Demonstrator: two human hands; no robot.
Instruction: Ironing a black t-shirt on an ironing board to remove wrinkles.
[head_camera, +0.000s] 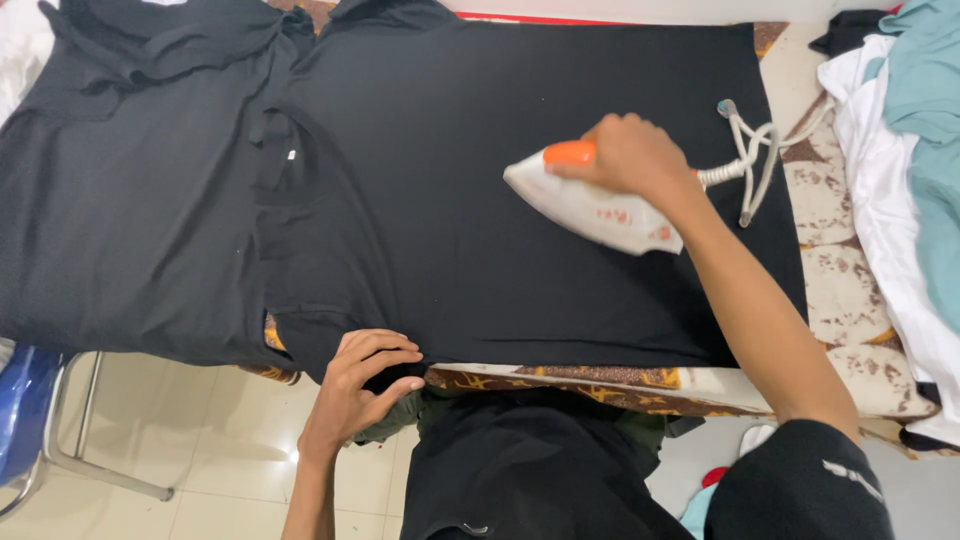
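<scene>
Head view: right hand (630, 155) fingers wrapped on orange handle of white iron (590, 205), soleplate flat on black shirt (480, 200) spread over counter (850, 300). Left hand (365, 385) fingers pinch shirt hem at near edge. Coiled cord (750, 160) trails right; clothes pile (905, 150) crowds right edge. Open black cloth left of iron.
</scene>
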